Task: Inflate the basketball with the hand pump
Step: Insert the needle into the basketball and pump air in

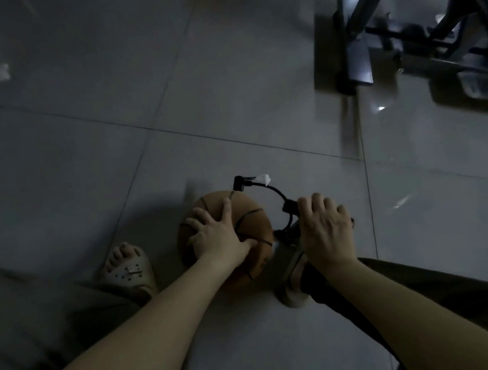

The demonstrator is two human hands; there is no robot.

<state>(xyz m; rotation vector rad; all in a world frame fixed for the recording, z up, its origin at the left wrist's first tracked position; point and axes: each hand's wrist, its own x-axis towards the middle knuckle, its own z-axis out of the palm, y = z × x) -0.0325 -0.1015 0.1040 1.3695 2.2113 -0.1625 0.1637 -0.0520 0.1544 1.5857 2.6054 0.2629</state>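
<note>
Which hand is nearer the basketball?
Left. The left hand rests spread on top of the basketball; the right hand grips the pump handle beside it, not touching.

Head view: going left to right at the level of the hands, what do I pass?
Sandalled foot → basketball, with the left hand pressing on top of it → right hand gripping the pump handle. The hose overlaps the ball, so it is left out of the order.
</note>
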